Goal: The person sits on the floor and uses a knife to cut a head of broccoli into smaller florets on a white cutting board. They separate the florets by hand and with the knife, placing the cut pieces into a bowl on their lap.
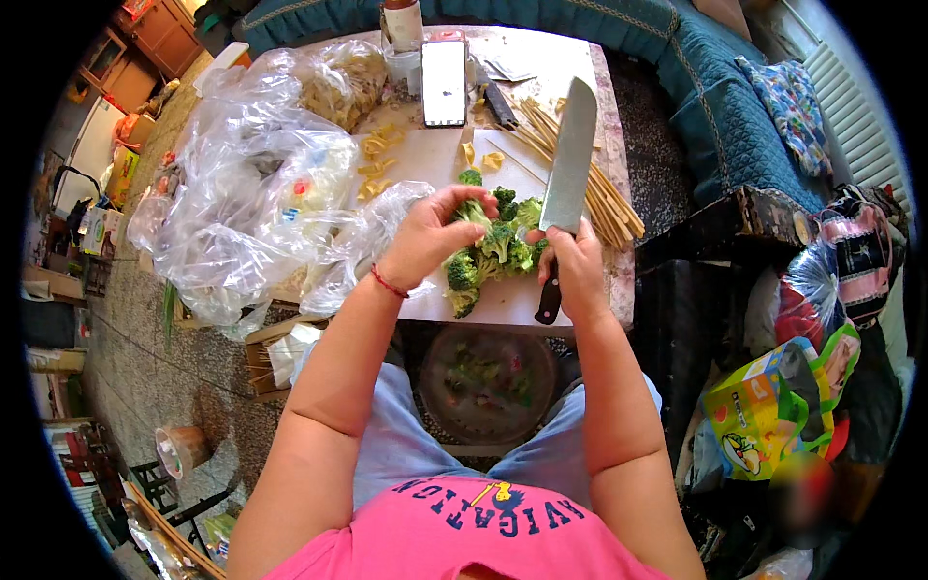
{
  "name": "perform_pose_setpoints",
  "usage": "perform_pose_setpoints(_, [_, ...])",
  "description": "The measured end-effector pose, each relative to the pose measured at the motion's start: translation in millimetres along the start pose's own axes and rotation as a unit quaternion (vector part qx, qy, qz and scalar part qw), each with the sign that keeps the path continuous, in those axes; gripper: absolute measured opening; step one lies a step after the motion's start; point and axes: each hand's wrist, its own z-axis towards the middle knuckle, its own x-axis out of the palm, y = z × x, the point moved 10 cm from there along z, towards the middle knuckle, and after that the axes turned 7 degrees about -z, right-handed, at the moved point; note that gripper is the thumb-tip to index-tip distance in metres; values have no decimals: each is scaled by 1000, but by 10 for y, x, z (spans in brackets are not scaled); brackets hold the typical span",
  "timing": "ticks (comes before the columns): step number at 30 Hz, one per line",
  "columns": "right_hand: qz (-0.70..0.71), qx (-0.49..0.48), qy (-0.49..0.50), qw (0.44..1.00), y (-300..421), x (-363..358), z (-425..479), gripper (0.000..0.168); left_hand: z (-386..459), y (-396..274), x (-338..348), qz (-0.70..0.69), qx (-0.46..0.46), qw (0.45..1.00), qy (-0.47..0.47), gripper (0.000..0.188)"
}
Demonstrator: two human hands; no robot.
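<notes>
My right hand [576,268] grips a wide-bladed kitchen knife [569,159] near where the blade meets its black handle. The blade points away from me, raised over the right part of the table. Between the thumb and fingers of my left hand [435,228] is a broccoli floret [473,212], its pale stalk partly hidden by the fingers. Just below and beside both hands, a heap of cut broccoli florets [499,243] lies on a white board [428,308] at the table's near edge.
Clear plastic bags [239,196] cover the table's left side. Thin wooden sticks [605,196] lie to the right, with pasta-like yellow pieces [377,156] at the left. A phone [444,83] stands at the back. Between my knees sits a round basin [487,417] holding green scraps.
</notes>
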Motion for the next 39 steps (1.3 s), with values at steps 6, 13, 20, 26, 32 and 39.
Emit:
perform_pose_setpoints(6, [169, 154, -12, 973, -477, -80, 75, 19, 134, 246, -532, 234, 19, 970, -60, 46])
perform_pose_setpoints(13, [139, 165, -3, 976, -433, -176, 55, 18, 69, 201, -389, 462, 57, 885, 2, 52])
perform_pose_setpoints(20, [165, 150, -21, 975, -341, -322, 1, 14, 80, 277, -55, 647, 141, 749, 12, 47])
perform_pose_setpoints(26, [180, 146, -15, 973, -354, -362, 6, 15, 197, 229, -197, 576, 161, 801, -30, 30])
perform_pose_setpoints(32, [167, 130, -34, 977, -253, -370, -25, 14, 204, 126, -428, 51, 61, 994, -70, 31])
perform_pose_setpoints(39, [-71, -88, -44, 993, 351, -100, -194, 10, 79, 161, 47, -291, -22, 956, 4, 40])
